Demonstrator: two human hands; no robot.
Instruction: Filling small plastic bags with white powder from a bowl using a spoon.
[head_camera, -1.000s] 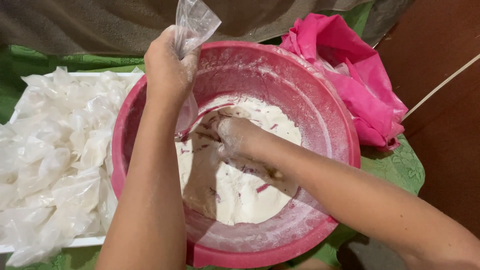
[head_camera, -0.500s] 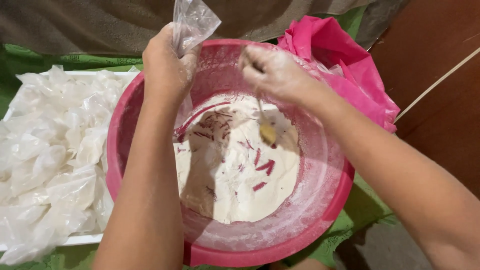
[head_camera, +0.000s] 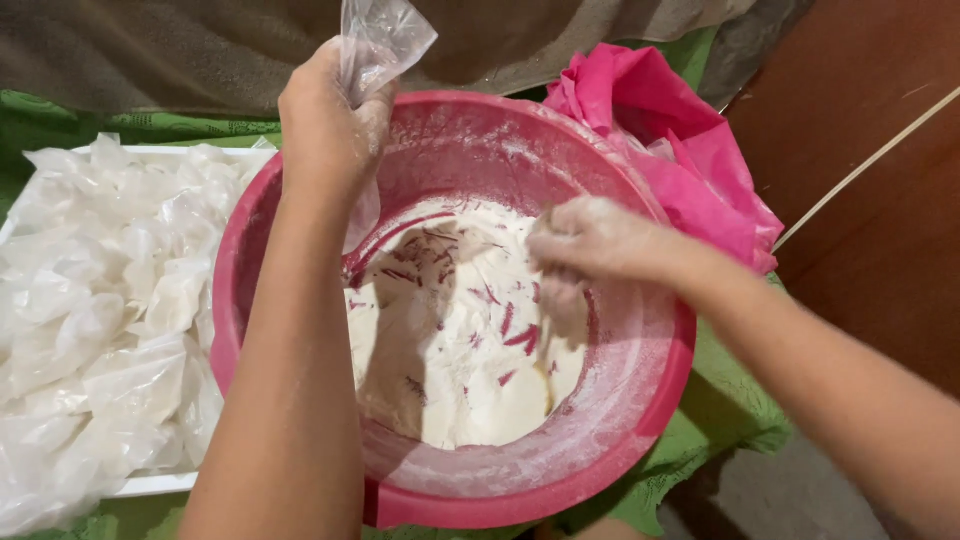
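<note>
- The left hand (head_camera: 325, 125) is closed around the neck of a clear plastic bag (head_camera: 380, 45), gripping it above the far rim of the pink basin (head_camera: 640, 400); the bag's top sticks up past the fingers.
- The right hand (head_camera: 585, 245), dusted white, hangs over the basin with fingers pressed together and curled downward; whether it pinches anything cannot be told.
- White flour (head_camera: 470, 370) covers the basin's bottom, streaked where the pink shows through.
- The basin sits on a green cloth (head_camera: 720, 420).
- Left of it, a white tray (head_camera: 150, 485) holds a heap of filled clear bags (head_camera: 100, 300).
- A pink plastic bag (head_camera: 680, 150) lies crumpled just beside the basin's far right rim.
</note>
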